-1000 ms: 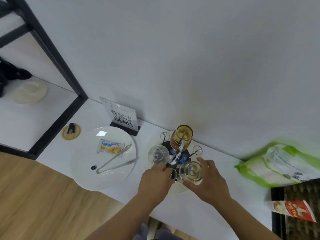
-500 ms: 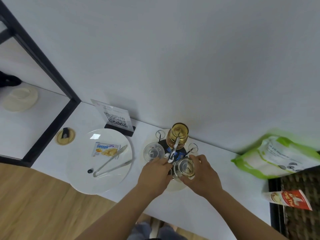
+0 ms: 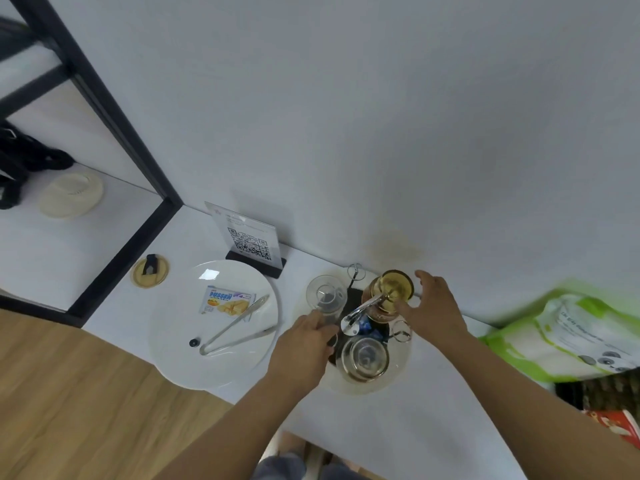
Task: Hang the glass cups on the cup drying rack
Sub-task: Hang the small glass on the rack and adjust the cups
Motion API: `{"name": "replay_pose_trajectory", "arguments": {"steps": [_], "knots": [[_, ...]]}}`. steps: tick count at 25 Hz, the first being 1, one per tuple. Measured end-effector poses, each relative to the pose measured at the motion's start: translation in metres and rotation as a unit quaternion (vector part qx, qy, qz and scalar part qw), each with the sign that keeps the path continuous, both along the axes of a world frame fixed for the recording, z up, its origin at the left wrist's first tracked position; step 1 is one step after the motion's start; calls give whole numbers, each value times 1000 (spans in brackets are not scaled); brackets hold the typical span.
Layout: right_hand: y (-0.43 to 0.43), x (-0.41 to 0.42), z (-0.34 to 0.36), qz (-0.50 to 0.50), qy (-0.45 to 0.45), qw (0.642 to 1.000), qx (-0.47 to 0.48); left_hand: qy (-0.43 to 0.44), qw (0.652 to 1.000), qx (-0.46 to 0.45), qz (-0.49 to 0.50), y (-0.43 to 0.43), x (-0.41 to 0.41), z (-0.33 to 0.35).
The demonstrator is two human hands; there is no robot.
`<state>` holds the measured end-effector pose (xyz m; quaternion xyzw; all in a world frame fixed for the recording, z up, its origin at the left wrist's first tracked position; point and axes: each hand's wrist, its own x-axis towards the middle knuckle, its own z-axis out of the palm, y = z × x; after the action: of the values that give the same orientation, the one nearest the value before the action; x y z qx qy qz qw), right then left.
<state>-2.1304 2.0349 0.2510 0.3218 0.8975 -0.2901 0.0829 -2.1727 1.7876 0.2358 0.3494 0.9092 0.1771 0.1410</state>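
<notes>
The cup drying rack (image 3: pixel 360 323), w/ thin chrome wire arms ending in small rings and a curved chrome handle at its centre, is standing on a round pale tray (image 3: pixel 398 372) on the white table (image 3: pixel 398 427), close to the wall. 3 glass cups are sitting on it. The clear cup (image 3: pixel 326 299), smooth and round, is on the rack's left side, tilting out to the left w/ its base facing up toward the camera. The near clear cup (image 3: pixel 363 356) is on the rack's front side, wide and rounded, base up, long axis roughly vertical. The amber-tinted cup (image 3: pixel 391 292) is at the rack's back, by the wall, gold-toned glass, also base up.

The left hand (image 3: pixel 304 351) is lying w/ fingertips touching the lower side of the clear cup on the left; can't tell if it's truly gripping. The right hand (image 3: pixel 433 306) is hovering open, fingers spread, thumb just beside the amber cup, grasping nothing.

Left of the rack, a glossy round white plate (image 3: pixel 166 341) is holding metal tongs (image 3: pixel 235 327), a flat biscuit packet (image 3: pixel 227 300) and a small black dot-like item (image 3: pixel 194 342). Behind the plate, a clear acrylic QR sign (image 3: pixel 247 240) is standing on a black base. Right of the rack, a green-and-white plastic bag (image 3: pixel 571 337) is lying crumpled.
</notes>
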Motion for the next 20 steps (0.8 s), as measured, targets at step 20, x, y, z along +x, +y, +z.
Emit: {"name": "replay_pose_trajectory", "arguments": {"steps": [20], "knots": [[-11, 11, -8, 37, -36, 999, -17, -36, 999, 11, 1, 5, -48, -1]]}}
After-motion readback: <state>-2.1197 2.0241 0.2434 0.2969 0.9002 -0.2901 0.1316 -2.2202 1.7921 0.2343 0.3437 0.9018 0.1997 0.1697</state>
